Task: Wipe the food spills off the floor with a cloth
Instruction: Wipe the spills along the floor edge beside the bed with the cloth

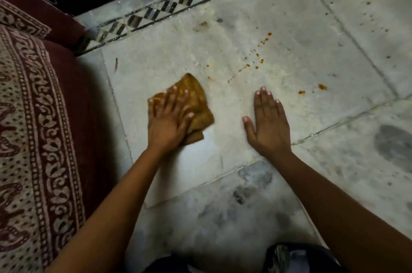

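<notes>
A crumpled mustard-yellow cloth (195, 103) lies on the pale marble floor (278, 27). My left hand (167, 120) presses flat on the cloth with straight, spread fingers. My right hand (268, 123) rests palm down on the bare floor to the right of the cloth, fingers straight. Orange-red food spills (256, 58) dot the floor in a diagonal trail above and between my hands. Two larger orange blobs (322, 87) sit further right. Small dark specks (370, 16) scatter at the upper right.
A maroon mattress with a patterned maroon-and-cream sheet (29, 116) fills the left side. A black-and-white diamond border strip (178, 3) runs diagonally along the far floor edge, with a dark gap behind it. My knees (287, 257) show at the bottom.
</notes>
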A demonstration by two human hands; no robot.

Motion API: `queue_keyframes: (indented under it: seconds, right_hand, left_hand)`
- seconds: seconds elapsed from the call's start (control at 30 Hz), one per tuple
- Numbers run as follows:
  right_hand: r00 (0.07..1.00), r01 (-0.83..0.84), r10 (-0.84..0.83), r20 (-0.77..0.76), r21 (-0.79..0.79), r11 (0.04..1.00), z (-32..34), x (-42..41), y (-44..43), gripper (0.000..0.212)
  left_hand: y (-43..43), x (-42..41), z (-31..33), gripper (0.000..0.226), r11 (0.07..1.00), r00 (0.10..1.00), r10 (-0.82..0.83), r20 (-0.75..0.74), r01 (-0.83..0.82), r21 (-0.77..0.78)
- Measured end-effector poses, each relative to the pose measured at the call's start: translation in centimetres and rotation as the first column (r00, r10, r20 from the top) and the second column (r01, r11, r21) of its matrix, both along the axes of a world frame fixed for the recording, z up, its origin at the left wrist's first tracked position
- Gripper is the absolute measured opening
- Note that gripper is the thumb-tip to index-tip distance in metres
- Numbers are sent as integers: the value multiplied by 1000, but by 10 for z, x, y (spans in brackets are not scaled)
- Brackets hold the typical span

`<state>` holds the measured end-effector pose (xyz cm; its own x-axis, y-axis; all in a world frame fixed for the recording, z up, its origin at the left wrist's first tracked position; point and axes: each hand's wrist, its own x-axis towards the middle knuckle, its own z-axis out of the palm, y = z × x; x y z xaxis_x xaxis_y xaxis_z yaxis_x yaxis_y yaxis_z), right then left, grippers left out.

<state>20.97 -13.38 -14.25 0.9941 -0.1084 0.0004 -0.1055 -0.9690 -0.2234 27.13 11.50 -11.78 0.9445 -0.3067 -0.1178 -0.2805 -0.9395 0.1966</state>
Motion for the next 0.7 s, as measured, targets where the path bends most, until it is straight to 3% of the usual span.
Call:
queue_keyframes:
  seconds: [0.07,0.13,0.23,0.37,0.47,0.6,0.7]
  right_hand:
    - [1000,5,-6,14,3,1000,1,0,1,69]
    - [1000,7,-7,8,14,1000,1,-1,1,69]
    - [1000,19,-19,6,-1,1000,3,-1,2,70]
    - [1000,22,-22,7,-10,1000,3,0,1,71]
    - [1000,26,-26,13,-8,1000,3,0,1,71]
    - [1000,28,-28,-3,-14,1000,2,-1,1,71]
    - [1000,25,-25,-8,-18,1000,3,0,1,71]
  left_hand:
    - [-1,37,0,60,985,985,170,-13,-170,14]
    - [-25,79,0,58,972,971,233,-46,-233,-9]
    - [-70,102,3,54,996,993,89,-77,-90,-15]
    - [-62,41,-1,57,975,976,-217,20,218,-35]
    - [-23,35,-4,60,988,988,-155,13,155,-10]
    - [-49,111,-2,56,999,999,37,-2,-37,10]
    - [-92,121,0,59,995,995,-99,-29,100,29]
